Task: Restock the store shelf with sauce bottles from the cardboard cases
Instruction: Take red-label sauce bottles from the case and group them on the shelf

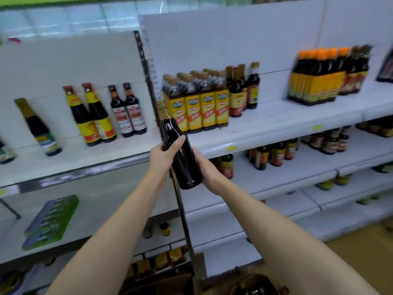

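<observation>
While both hands [163, 155] grip it, dark sauce fills the bottle [181, 154].

White metal shelving [276, 122] with flat white back panels [223, 43] filled the view in several tiers, and a dark perforated upright post [146, 69] split it into a left bay and a right bay. Small yellow price tags [231, 148] sat on the front edge of the right bay's shelves, and a bright green band [53, 0] ran along the top above the left bay. A strip of tan floor [361, 248] showed at the lower right, under even, shadowless light.
</observation>
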